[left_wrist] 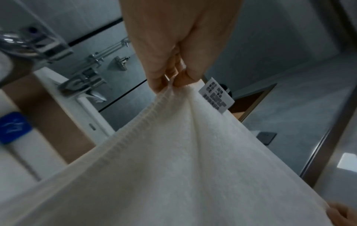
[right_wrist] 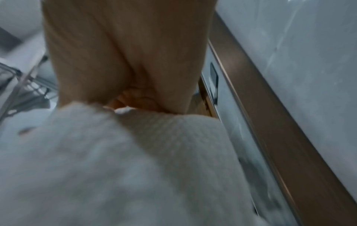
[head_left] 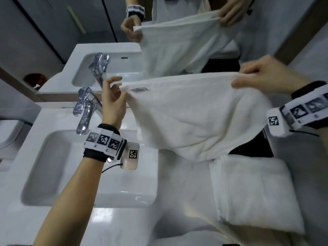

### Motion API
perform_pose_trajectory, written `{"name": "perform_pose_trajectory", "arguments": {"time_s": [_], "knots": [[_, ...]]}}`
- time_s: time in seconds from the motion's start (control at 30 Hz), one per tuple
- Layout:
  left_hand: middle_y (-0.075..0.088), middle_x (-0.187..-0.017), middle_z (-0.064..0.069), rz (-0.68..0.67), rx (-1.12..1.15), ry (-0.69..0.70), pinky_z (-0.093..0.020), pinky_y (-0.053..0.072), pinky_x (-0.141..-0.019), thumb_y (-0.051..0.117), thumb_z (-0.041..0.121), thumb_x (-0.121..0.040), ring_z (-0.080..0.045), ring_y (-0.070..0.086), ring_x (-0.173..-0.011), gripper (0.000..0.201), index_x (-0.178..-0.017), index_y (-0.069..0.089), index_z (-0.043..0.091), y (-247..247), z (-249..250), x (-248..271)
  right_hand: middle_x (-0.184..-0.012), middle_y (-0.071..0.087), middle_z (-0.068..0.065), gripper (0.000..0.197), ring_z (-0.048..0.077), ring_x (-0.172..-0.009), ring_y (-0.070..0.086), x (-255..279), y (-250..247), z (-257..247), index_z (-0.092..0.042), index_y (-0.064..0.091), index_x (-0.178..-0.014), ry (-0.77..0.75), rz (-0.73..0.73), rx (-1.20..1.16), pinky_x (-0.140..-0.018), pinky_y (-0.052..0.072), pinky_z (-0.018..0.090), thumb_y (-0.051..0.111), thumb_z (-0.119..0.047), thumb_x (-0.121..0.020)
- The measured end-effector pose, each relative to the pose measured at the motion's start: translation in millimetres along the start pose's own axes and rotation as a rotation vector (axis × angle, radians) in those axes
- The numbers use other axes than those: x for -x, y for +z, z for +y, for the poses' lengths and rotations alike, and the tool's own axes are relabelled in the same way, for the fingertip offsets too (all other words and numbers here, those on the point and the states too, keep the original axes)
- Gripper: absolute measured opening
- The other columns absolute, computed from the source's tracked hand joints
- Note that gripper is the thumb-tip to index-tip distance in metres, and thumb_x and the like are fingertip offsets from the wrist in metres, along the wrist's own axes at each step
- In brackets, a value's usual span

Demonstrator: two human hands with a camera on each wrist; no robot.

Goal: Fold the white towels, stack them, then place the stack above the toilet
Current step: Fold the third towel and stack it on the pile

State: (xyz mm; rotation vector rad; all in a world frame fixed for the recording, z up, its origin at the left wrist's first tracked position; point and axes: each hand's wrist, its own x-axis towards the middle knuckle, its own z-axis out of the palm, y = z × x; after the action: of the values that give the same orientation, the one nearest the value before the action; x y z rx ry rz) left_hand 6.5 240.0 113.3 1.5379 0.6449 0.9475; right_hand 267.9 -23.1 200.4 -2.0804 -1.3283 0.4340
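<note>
1. Fingers (left_wrist: pixel 160 82) of the left hand (head_left: pixel 113 102) pinch one top corner of a white towel (head_left: pixel 195 118), beside its small tag (head_left: pixel 139 89).
2. Her right hand (head_left: pixel 264 77) pinches the opposite top corner, thumb underneath.
3. Stretched between both hands, the towel hangs over the counter (head_left: pixel 177 192), its lower edge touching a folded towel (head_left: pixel 253 192) lying there.
4. Sink (head_left: pixel 53 166) and tap (head_left: pixel 85 109) sit just left.
</note>
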Motion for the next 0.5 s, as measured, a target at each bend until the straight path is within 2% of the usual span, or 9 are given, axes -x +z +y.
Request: {"name": "perform_pose_trajectory", "arguments": {"time_s": [0.1, 0.2, 0.33, 0.43, 0.5], "knots": [[0.056, -0.082, 0.009, -0.072, 0.036, 0.02, -0.019, 0.049, -0.059, 0.047, -0.005, -0.083, -0.006, 0.054, -0.068, 0.035, -0.104, 0.05, 0.023, 2, 18, -12, -0.062, 0.057, -0.014, 0.02, -0.004, -0.057, 0.049, 8, -28, -14, -0.039, 0.062, -0.059, -0.017, 0.021, 0.018, -0.055, 0.035, 0.008, 0.066, -0.041, -0.079], [0.056, -0.085, 0.003, -0.134, -0.035, -0.052, -0.019, 0.048, -0.058, 0.043, -0.007, -0.084, -0.008, 0.054, -0.068, 0.038, -0.102, 0.049, 0.026, 11, 12, -18, -0.057, 0.053, -0.006, 0.028, 0.001, -0.053, 0.046, 7, -26, 2, -0.03, 0.06, -0.057, 0.025, 0.005, 0.074, -0.052, 0.034, 0.015, 0.065, -0.047, -0.078], [0.045, -0.093, -0.003, -0.276, -0.351, -0.075, -0.037, 0.048, -0.078, 0.032, -0.021, -0.082, -0.021, 0.045, -0.085, 0.042, -0.113, 0.043, 0.005, 32, -23, -8, -0.055, 0.053, -0.003, 0.037, 0.011, -0.053, 0.047, 8, 14, 44, -0.02, 0.057, -0.049, 0.164, -0.143, 0.14, -0.057, 0.036, 0.029, 0.075, -0.048, -0.066], [0.049, -0.1, -0.014, -0.367, -0.478, -0.116, -0.037, 0.047, -0.078, 0.032, -0.021, -0.08, -0.024, 0.048, -0.092, 0.038, -0.104, 0.044, 0.006, 36, -53, 0, -0.071, 0.06, 0.006, 0.043, 0.025, -0.065, 0.056, 14, 46, 78, -0.014, 0.055, -0.052, 0.23, -0.271, 0.213, -0.065, 0.044, 0.037, 0.078, -0.049, -0.061], [0.058, -0.104, -0.025, -0.341, -0.552, -0.191, -0.039, 0.045, -0.077, 0.035, -0.018, -0.081, -0.03, 0.055, -0.094, 0.034, -0.106, 0.05, 0.0, 32, -69, -3, -0.083, 0.062, 0.008, 0.047, 0.029, -0.075, 0.058, 18, 64, 100, -0.013, 0.05, -0.052, 0.281, -0.341, 0.28, -0.074, 0.047, 0.041, 0.079, -0.049, -0.064]]}}
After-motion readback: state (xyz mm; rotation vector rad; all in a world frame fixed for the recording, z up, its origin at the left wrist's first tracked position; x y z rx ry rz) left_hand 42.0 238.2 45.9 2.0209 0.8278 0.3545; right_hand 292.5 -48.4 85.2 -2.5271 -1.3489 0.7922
